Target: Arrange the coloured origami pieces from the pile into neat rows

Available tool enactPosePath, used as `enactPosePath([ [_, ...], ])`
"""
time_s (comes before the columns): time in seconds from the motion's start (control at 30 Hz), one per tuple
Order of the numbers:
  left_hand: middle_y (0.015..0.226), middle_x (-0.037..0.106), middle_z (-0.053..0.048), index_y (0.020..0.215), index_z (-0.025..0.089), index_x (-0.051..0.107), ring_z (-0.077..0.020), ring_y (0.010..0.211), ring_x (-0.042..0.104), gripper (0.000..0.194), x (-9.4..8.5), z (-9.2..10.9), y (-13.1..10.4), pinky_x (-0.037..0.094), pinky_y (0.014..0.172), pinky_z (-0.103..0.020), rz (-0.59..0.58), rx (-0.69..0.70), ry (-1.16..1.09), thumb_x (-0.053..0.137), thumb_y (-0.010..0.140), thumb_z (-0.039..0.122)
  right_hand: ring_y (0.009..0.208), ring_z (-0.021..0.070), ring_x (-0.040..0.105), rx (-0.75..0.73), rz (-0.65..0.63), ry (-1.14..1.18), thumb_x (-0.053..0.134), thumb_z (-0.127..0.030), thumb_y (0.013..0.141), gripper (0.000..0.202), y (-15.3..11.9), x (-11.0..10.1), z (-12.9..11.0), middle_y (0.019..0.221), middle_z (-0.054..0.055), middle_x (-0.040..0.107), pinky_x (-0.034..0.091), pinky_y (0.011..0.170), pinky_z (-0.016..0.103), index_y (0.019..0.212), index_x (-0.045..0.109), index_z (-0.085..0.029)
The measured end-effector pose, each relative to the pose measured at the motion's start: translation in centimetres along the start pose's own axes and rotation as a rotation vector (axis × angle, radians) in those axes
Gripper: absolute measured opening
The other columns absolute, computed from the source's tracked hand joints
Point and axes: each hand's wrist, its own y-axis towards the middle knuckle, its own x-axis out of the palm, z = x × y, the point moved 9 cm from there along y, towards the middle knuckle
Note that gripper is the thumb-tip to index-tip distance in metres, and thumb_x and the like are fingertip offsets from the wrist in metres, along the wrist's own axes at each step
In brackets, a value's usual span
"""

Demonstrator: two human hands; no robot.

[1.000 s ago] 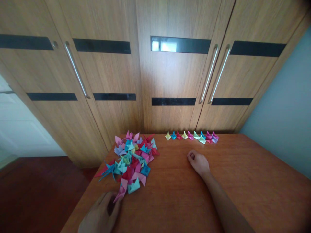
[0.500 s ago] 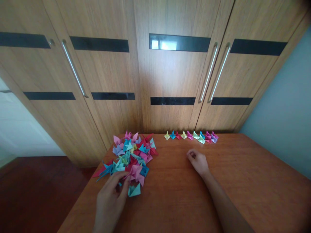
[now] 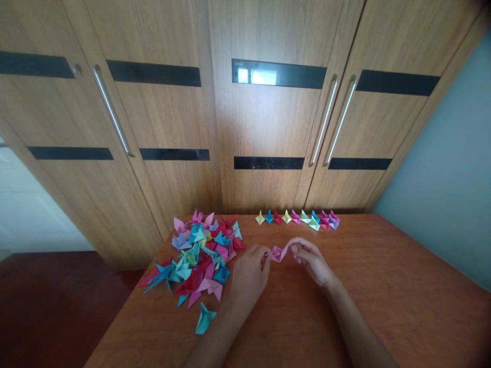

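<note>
A pink origami crane (image 3: 277, 253) is held above the middle of the table between both hands. My left hand (image 3: 250, 273) pinches its left end. The fingers of my right hand (image 3: 311, 259) are closed at its right tip. To the left lies a heap of folded paper cranes (image 3: 203, 255) in pink, red, blue, teal and yellow. One teal crane (image 3: 205, 318) sits apart at the near side of the heap, by my left forearm.
Along the table's (image 3: 383, 286) far edge stands a row of small folded cranes (image 3: 286, 216), bunched at its right end. A wooden wardrobe (image 3: 268, 128) with metal handles rises right behind the table. A pale blue wall (image 3: 441, 194) is on the right.
My left hand has moved right from the heap, carrying the pink crane to the middle. My right hand, earlier resting curled on the table, has taken hold of the crane's other end.
</note>
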Motion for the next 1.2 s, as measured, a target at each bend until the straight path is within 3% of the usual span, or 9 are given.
enactPosePath([
  [0.23,0.084,0.061,-0.002,0.088,0.021,0.061,-0.0133,0.072,0.057,0.018,1.5,-1.8,-0.3,0.041,0.066,-0.022,-0.026,-0.053,0.002,0.045,0.085,0.013,0.066,0.0125,0.051,0.012,-0.179,-0.155,0.066,-0.044,0.073,0.031,0.2,2.0,0.2,0.072,0.001,0.06,0.037,0.057,0.023,0.091,0.064,-0.018],
  [0.4,0.092,0.063,-0.003,0.096,0.022,0.061,-0.0142,0.075,0.059,0.019,1.6,-2.0,-0.6,0.044,0.07,-0.024,-0.015,-0.055,-0.004,0.046,0.085,0.016,0.069,0.0141,0.055,-0.004,-0.181,-0.252,0.067,-0.049,0.069,0.035,0.4,2.0,0.5,0.073,0.001,0.063,0.04,0.062,0.025,0.085,0.065,-0.018],
  [0.53,0.106,0.062,-0.005,0.11,0.022,0.056,-0.0175,0.09,0.061,0.027,1.1,-2.1,-0.9,0.046,0.079,-0.028,0.034,-0.084,-0.03,0.047,0.085,0.018,0.066,0.0133,0.055,-0.018,-0.069,-0.328,0.064,-0.048,0.072,0.034,0.8,-0.4,0.3,0.073,0.002,0.064,0.04,0.059,0.024,0.086,0.065,-0.017],
  [0.63,0.109,0.063,-0.005,0.111,0.022,0.056,-0.0184,0.095,0.061,0.028,1.4,-1.7,-1.4,0.047,0.081,-0.029,0.011,-0.108,-0.06,0.045,0.085,0.018,0.066,0.014,0.056,-0.03,0.153,-0.429,0.059,-0.046,0.076,0.032,1.1,-4.4,0.3,0.076,0.003,0.065,0.04,0.058,0.023,0.087,0.065,-0.016],
  [0.73,0.103,0.066,-0.002,0.106,0.024,0.058,-0.0175,0.09,0.062,0.027,3.0,-0.1,-2.3,0.047,0.077,-0.028,-0.119,-0.051,-0.087,0.043,0.086,0.017,0.076,0.0183,0.061,-0.01,0.394,-0.603,0.055,-0.045,0.077,0.03,0.9,-8.8,0.8,0.083,0.005,0.068,0.044,0.067,0.025,0.085,0.065,-0.017],
  [0.83,0.097,0.068,0.0,0.102,0.027,0.061,-0.0175,0.084,0.063,0.026,5.0,2.0,-3.6,0.047,0.072,-0.028,-0.262,0.037,-0.088,0.043,0.085,0.017,0.082,0.0213,0.064,0.137,0.538,-0.878,0.053,-0.042,0.078,0.029,0.9,-11.6,2.0,0.085,0.006,0.069,0.045,0.071,0.027,0.088,0.066,-0.019],
  [1.03,0.093,0.069,0.0,0.101,0.028,0.062,-0.0191,0.081,0.064,0.027,6.7,4.0,-5.1,0.047,0.072,-0.03,-0.391,0.12,-0.106,0.043,0.085,0.019,0.091,0.029,0.063,0.518,0.59,-1.294,0.043,-0.042,0.084,0.036,2.1,-12.4,2.9,0.096,0.014,0.067,0.046,0.073,0.035,0.103,0.064,-0.021],
  [1.2,0.093,0.069,-0.001,0.101,0.028,0.062,-0.0196,0.081,0.064,0.027,6.4,3.3,-4.7,0.048,0.072,-0.03,-0.37,0.084,-0.123,0.043,0.084,0.017,0.09,0.0292,0.063,0.551,0.554,-1.378,0.037,-0.041,0.087,0.038,3.6,-11.5,2.6,0.098,0.016,0.065,0.047,0.074,0.039,0.108,0.061,-0.02],
])
